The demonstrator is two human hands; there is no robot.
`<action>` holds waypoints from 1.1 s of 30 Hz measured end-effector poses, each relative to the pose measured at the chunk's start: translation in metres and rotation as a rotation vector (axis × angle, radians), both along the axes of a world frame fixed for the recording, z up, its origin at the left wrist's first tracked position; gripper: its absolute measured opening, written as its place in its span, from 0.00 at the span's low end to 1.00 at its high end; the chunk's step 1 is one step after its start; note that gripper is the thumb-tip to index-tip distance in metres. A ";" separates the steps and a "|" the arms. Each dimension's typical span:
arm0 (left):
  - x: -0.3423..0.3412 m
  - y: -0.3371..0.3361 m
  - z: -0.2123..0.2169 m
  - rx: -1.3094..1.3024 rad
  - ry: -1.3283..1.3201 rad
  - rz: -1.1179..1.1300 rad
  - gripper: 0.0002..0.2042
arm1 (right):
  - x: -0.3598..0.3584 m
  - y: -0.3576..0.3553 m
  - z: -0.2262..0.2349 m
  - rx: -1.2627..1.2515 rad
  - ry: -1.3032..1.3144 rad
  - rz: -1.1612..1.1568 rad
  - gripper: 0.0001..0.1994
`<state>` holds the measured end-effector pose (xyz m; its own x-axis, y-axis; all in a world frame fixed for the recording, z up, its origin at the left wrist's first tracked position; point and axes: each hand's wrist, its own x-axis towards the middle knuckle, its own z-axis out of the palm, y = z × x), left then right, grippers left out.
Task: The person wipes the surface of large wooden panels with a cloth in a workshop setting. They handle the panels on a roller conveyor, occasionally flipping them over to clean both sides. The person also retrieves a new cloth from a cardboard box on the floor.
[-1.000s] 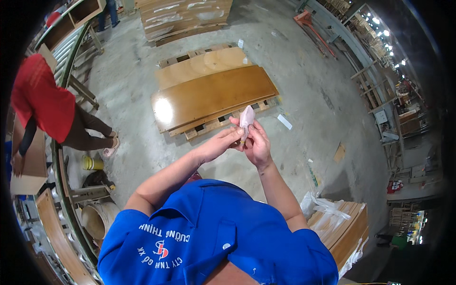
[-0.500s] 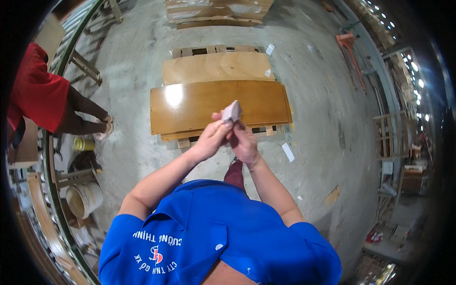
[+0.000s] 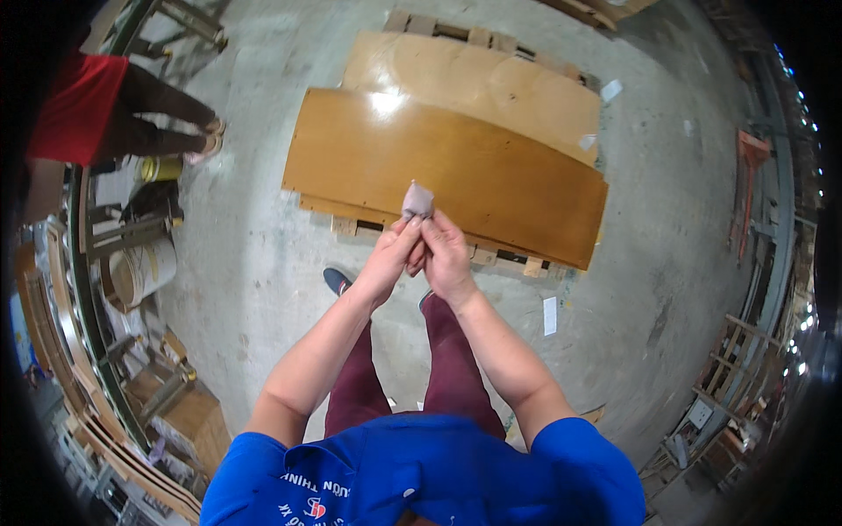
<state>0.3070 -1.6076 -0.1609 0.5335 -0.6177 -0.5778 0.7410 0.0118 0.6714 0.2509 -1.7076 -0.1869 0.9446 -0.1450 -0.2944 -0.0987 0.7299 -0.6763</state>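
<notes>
Both my hands are raised together in front of my chest. My left hand (image 3: 388, 260) and my right hand (image 3: 447, 254) pinch a small folded pale grey-pink piece (image 3: 417, 200), like cloth or sandpaper, that sticks up above the fingertips. Below the hands on the floor lies a glossy brown wooden panel (image 3: 456, 167) stacked on a lighter panel (image 3: 474, 83) and a pallet (image 3: 355, 225). My dark red trousers and one shoe (image 3: 336, 280) show under my arms.
Another person in a red top (image 3: 83, 110) stands at the upper left beside a curved metal rack (image 3: 83, 289) with buckets and timber. White scraps (image 3: 550, 316) lie on the concrete floor. Wooden frames and shelving (image 3: 745, 351) line the right side.
The view has tilted downward, so the panels now sit straight ahead of me and closer. My hands stay together on the small piece, and it keeps its upright position.
</notes>
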 end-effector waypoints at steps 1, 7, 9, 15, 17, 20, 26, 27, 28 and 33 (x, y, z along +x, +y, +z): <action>0.002 0.001 -0.022 0.009 -0.034 -0.026 0.20 | 0.005 -0.001 -0.016 0.033 0.028 -0.010 0.14; -0.009 0.026 -0.150 0.286 -0.411 -0.059 0.16 | 0.049 0.000 -0.103 0.026 0.102 -0.155 0.12; -0.014 0.048 -0.188 0.413 -0.458 -0.162 0.15 | 0.059 -0.014 -0.151 0.037 0.033 -0.092 0.11; -0.009 0.090 -0.270 0.410 -0.807 -0.604 0.13 | 0.127 -0.020 -0.269 -0.002 0.013 0.014 0.13; -0.002 0.092 -0.284 0.383 -0.880 -0.717 0.13 | 0.150 -0.014 -0.309 0.012 0.057 0.026 0.14; 0.006 0.101 -0.318 0.377 -1.135 -0.833 0.13 | 0.188 0.000 -0.366 0.149 0.043 0.057 0.13; 0.023 0.149 -0.375 0.472 -1.407 -1.042 0.10 | 0.273 0.047 -0.445 0.078 -0.078 0.087 0.12; 0.028 0.158 -0.378 0.511 -1.425 -1.053 0.11 | 0.292 0.062 -0.456 0.025 -0.085 0.097 0.11; 0.031 0.164 -0.380 0.541 -1.445 -1.058 0.11 | 0.308 0.074 -0.464 -0.036 -0.088 0.105 0.11; 0.035 0.200 -0.388 0.423 -1.533 -0.906 0.12 | 0.395 0.110 -0.492 -0.380 -0.089 0.041 0.11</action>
<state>0.3422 -1.4077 -0.5493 0.3042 -0.9431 -0.1344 -0.7774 -0.3273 0.5371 0.6459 -1.5979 -0.6793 0.9713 -0.1897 -0.1434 -0.0511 0.4223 -0.9050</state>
